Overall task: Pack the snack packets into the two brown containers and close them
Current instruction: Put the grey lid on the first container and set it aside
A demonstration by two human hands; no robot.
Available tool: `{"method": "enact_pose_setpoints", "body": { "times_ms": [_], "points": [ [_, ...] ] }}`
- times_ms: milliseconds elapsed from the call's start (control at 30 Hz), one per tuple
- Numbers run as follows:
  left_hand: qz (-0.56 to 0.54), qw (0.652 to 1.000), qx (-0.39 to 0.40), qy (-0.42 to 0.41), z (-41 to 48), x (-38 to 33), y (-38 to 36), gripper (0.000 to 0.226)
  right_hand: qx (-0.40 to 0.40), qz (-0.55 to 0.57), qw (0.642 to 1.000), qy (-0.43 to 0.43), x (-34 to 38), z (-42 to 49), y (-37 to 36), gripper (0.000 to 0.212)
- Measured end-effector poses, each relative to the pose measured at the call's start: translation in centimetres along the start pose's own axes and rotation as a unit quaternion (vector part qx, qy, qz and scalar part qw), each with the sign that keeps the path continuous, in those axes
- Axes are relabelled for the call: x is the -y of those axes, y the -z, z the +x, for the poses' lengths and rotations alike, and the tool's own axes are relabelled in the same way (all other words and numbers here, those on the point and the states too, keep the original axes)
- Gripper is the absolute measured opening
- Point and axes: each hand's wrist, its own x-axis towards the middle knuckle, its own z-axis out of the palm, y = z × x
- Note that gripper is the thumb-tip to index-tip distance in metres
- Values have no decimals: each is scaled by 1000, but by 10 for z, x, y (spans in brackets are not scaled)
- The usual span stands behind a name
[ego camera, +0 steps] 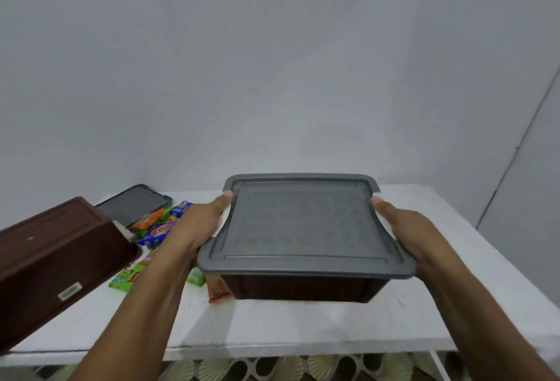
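A brown container (303, 288) stands on the white table (272, 326) with a grey lid (300, 223) lying on top of it. My left hand (197, 223) grips the lid's left edge, thumb on top. My right hand (403, 229) grips the right edge the same way. A second brown container (51, 259) lies tipped over at the left, its base facing me. Its grey lid (133, 205) lies flat behind it. Several snack packets (157, 232), green, blue and orange, are scattered between the two containers. One orange packet (216, 288) sticks out beside the closed container.
A pale wall rises right behind the table. The table's front edge runs across the bottom, with a patterned floor (272, 370) below it. The right side of the tabletop is bare white surface.
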Motion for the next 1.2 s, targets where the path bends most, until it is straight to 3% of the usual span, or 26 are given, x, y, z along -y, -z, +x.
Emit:
{"method": "enact_pose_setpoints", "body": {
  "times_ms": [167,300,500,1200],
  "points": [
    [-23,998,-1,-61,34,-43,-2,54,-14,91,996,-6,37,33,-5,64],
    [-61,996,17,-64,65,-67,-15,67,-12,88,996,8,59,61,-5,63],
    [-71,995,23,-65,108,-92,-50,66,-10,66,997,25,78,124,-5,62],
    [5,999,11,45,251,-75,-143,70,61,-19,996,-62,19,315,-35,63]
  ]
}}
